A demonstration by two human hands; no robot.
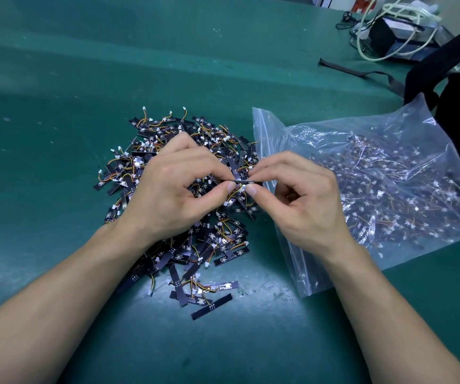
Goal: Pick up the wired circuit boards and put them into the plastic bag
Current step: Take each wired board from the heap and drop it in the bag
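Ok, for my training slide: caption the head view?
Left hand and right hand pinch one circuit board over the pile, beside the plastic bag.

The head view is looking forward and down, close above the left hand (pixel 173 187) and right hand (pixel 300 200), facing the far side of the table (pixel 57 92).

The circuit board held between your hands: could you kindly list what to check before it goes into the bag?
1. Grip: left hand and right hand both pinch one circuit board: ok.
2. Board free of the pile: its wires hang close to others: cannot tell.
3. Mouth of the plastic bag open: cannot tell.
4. Bag within reach, lying under the right hand: ok.
5. Room left in the bag: ok.
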